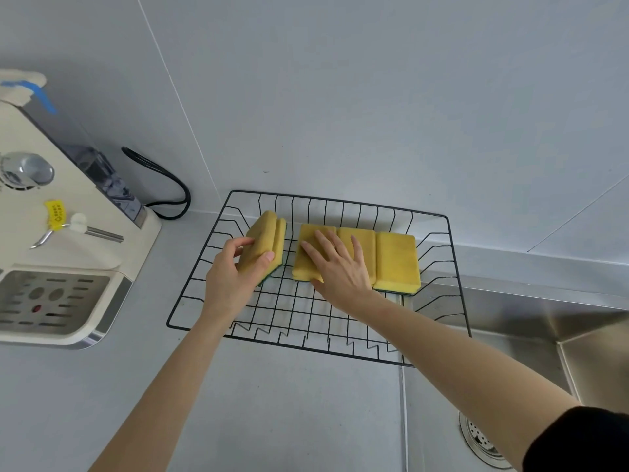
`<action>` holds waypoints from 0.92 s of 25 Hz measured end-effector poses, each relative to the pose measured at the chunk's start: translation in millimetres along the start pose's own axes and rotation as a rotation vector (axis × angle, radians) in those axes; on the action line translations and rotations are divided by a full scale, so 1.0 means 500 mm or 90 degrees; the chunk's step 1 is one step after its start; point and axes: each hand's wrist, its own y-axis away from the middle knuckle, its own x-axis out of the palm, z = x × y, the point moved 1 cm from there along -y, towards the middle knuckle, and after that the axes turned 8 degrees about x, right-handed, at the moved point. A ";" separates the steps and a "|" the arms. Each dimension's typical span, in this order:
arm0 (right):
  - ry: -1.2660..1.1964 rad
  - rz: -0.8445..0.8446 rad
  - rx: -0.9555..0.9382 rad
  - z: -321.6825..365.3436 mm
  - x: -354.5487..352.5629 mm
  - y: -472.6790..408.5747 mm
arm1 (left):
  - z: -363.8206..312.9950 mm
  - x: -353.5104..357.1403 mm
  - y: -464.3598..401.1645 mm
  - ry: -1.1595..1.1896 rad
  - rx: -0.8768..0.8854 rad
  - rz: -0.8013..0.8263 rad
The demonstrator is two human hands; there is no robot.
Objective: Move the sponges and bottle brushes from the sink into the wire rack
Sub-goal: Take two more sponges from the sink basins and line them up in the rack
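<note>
Head view looks down on a black wire rack (204, 303) standing on the grey table (272, 403), its right end overhanging the steel sink (531, 311). Inside the rack, three sponge positions lie flat in a touching row: the right sponge (396, 260), a middle one (360, 241), and a left stack (308, 264) that seems two deep. The right hand (340, 270) rests palm-down on that stack, fingers (321, 241) spread apart and pressing, not gripping. The left hand (235, 277) has its fingers (269, 256) clamped on another pair of sponges (263, 243), held on edge and tilted, just left of the row and apart from it.

These sponges look light, soft and squashy, with a rougher green scouring face below; a pinch across the short sides, as the left hand does, should hold them without much squeeze. If wet they may drip or sag.

No bottle brushes show in the rack. Only the drain (481, 441) is visible in the sink's seen part, so whether brushes remain there cannot be told.
</note>
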 end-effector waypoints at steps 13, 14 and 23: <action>-0.050 0.021 -0.004 -0.029 0.007 0.006 | 0.019 0.048 -0.027 -0.209 0.093 0.030; -0.050 0.023 -0.006 -0.030 0.009 0.006 | 0.023 0.052 -0.028 -0.235 0.099 0.036; -0.044 0.067 -0.020 -0.034 0.010 0.004 | 0.037 0.092 -0.042 -0.263 0.087 0.078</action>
